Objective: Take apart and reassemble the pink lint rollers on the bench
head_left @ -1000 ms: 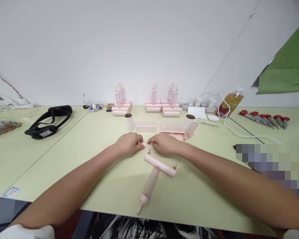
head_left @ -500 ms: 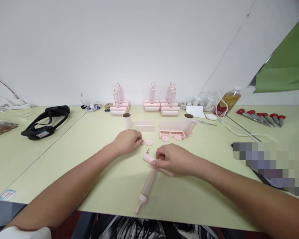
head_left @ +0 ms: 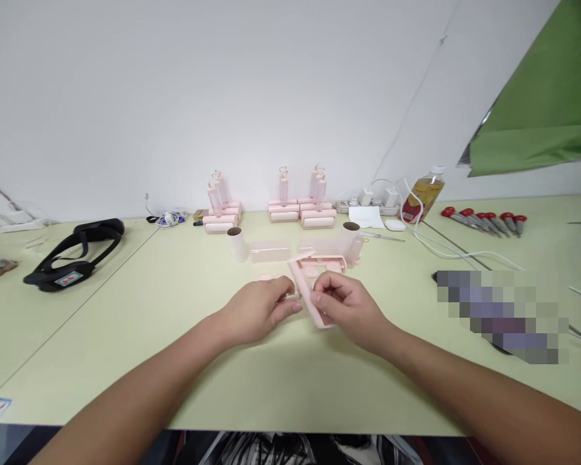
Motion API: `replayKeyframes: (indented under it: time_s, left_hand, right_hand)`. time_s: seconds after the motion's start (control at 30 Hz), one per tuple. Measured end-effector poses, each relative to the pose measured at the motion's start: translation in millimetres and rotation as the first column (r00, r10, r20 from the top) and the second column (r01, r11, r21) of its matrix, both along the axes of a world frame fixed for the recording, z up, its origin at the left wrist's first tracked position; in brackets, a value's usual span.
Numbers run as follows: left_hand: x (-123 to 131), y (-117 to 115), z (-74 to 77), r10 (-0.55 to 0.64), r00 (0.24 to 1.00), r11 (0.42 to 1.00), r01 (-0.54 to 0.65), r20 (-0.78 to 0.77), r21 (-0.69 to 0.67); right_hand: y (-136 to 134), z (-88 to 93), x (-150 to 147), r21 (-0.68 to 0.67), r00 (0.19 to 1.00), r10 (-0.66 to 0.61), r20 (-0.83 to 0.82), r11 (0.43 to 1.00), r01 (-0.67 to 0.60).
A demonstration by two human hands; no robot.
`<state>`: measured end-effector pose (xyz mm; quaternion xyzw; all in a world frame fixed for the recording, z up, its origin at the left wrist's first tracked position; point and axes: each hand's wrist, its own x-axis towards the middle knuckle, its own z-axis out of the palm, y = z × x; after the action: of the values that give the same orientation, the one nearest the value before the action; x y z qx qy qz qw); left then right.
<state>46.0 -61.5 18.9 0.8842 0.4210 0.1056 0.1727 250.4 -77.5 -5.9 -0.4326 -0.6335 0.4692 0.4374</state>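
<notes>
In my right hand (head_left: pixel 346 303), the fingers pinch a pink lint roller frame (head_left: pixel 310 294), held tilted above the table. My left hand (head_left: pixel 256 310) closes at the frame's left side, around what looks like its handle. Only a pale bit shows between those fingers, and the rest lies hidden under the hand. Two pink discs (head_left: pixel 277 276) lie just beyond the left hand. Past the right hand rests a second pink frame (head_left: pixel 339 259) with discs (head_left: pixel 310 272) in front of it. Clear covers (head_left: pixel 270 250) and a white paper roll (head_left: pixel 239 247) stand behind.
Several pink lint rollers (head_left: pixel 317 216) stand along the wall. To the left sits a black headset (head_left: pixel 72 255). At right are a drink bottle (head_left: pixel 423 194), white cables (head_left: pixel 445 253), red-handled tools (head_left: pixel 484 219) and a blurred dark object (head_left: pixel 498 316).
My right hand has lifted and turned the frame to a steeper angle. My left hand has left the discs and come to the frame. The handle's clear tube is now out of sight.
</notes>
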Motion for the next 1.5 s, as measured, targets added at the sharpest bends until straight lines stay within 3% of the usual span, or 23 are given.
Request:
replayKeyframes:
  time_s: [0.1,0.23,0.33,0.43,0.6,0.67,0.8,0.9,0.97,1.07,1.13,1.2,1.27,1.33,1.5]
  left_hand:
    - [-6.6,2.5,-7.3,-0.148,0.978,0.989,0.150,0.144,0.000]
    - [-10.1,0.9,-15.2,-0.274,0.940,0.960,0.281,0.203,-0.010]
    - [-9.5,1.0,-19.4,-0.283,0.937,0.956,0.294,0.204,-0.024]
    - [-9.0,1.6,-22.0,-0.294,0.932,0.950,0.309,0.212,-0.041]
    - [-7.8,-1.3,-18.3,-0.291,0.942,0.928,0.321,0.170,-0.189]
    - [-6.5,-2.9,-15.0,-0.311,0.933,0.910,0.347,0.179,-0.229]
    - [-3.4,-5.0,-10.6,-0.389,0.877,0.848,0.461,0.282,-0.262]
    - [-3.9,-4.4,-10.9,-0.377,0.882,0.868,0.443,0.283,-0.225]
    - [-6.8,-1.1,-12.3,-0.298,0.930,0.923,0.338,0.215,-0.184]
    - [-13.3,8.0,-15.1,-0.067,0.997,0.995,0.070,0.048,-0.075]
    - [-16.4,14.4,-17.4,0.040,0.999,0.999,-0.040,-0.028,0.021]
    - [-16.5,18.1,-20.5,0.053,0.998,0.994,-0.049,-0.043,0.100]
    - [-13.3,18.0,-24.8,0.059,0.997,0.989,-0.052,-0.049,0.140]
    - [-7.9,14.6,-29.8,0.111,0.990,0.986,-0.098,-0.092,0.136]
    - [2.3,3.9,-37.0,0.210,0.955,0.976,-0.193,-0.211,0.099]
  right_hand:
    - [-2.3,6.5,1.7,-0.097,0.969,0.055,-0.240,0.992,-0.080]
    - [-4.7,6.0,0.9,-0.176,0.903,0.288,-0.320,0.918,-0.355]
    - [-6.0,-0.2,0.1,-0.237,0.842,0.400,-0.361,0.834,-0.498]
    - [-5.9,-8.8,0.4,-0.279,0.791,0.432,-0.433,0.770,-0.574]
    - [-6.1,-16.4,1.6,-0.334,0.703,0.478,-0.526,0.645,-0.688]
    - [-5.7,-17.5,1.7,-0.337,0.688,0.491,-0.535,0.623,-0.706]
    - [-3.5,-22.9,-0.6,-0.295,0.712,0.486,-0.508,0.678,-0.673]
    - [-3.8,-23.8,-3.9,-0.242,0.766,0.461,-0.448,0.762,-0.601]
    - [-5.6,-17.3,-4.6,-0.195,0.824,0.409,-0.392,0.838,-0.509]
    - [-5.9,3.9,-1.5,-0.087,0.941,0.240,-0.240,0.960,-0.267]
    - [0.1,21.3,1.9,-0.003,0.988,0.089,-0.129,0.996,-0.090]
    - [13.6,36.8,3.1,0.020,0.999,0.028,0.035,0.999,-0.029]
    - [33.6,47.5,-0.3,0.028,0.953,0.027,0.303,0.999,-0.037]
    - [56.2,52.0,-9.3,0.143,0.839,-0.041,0.543,0.989,-0.044]
    - [99.5,41.6,-44.1,0.303,0.400,-0.200,0.894,0.929,-0.214]
